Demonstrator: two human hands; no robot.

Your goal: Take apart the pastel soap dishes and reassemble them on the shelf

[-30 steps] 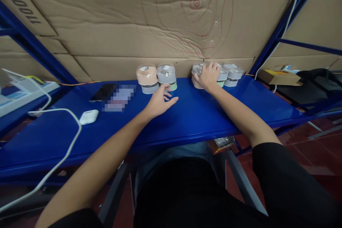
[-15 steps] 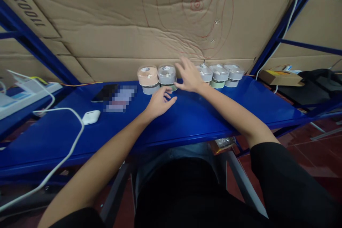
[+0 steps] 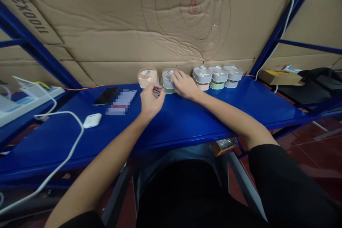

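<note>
Five small round plastic tubs with pale grey lids stand in a row at the back of the blue metal shelf (image 3: pixel 192 114), against the brown cardboard wall (image 3: pixel 107 35).

- Right-hand group of three tubs: pink-based tub (image 3: pixel 202 77), green-based tub (image 3: pixel 218 77) and white-based tub (image 3: pixel 233 76). They touch one another, lids on. No hand is near them.
- Left pair: peach tub (image 3: pixel 148 77) and, just beside it, the grey-lidded tub with a green base (image 3: pixel 167 81).
- Right hand (image 3: pixel 185 85): fingers loosely bent and laid over the lid and right side of the grey-lidded tub. The thumb is hidden, so I cannot tell whether the hand grips or only rests.
- Left hand (image 3: pixel 151 100): on the shelf in front of the pair, near the peach tub but apart from it. Its fingers are curled in towards the thumb, nearly closed. I cannot tell whether anything small is pinched between them.

Judgement on progress: the three tubs on the right look settled as a neat set. The pair on the left stands a gap away from them, with one of the two under the right hand, so two of the five appear not yet dealt with.

Elsewhere on the shelf, to the left: black phone (image 3: pixel 106 95), white earbud case (image 3: pixel 92 120) and white cable (image 3: pixel 70 145). A flat cardboard box (image 3: pixel 280 76) lies at the far right.
</note>
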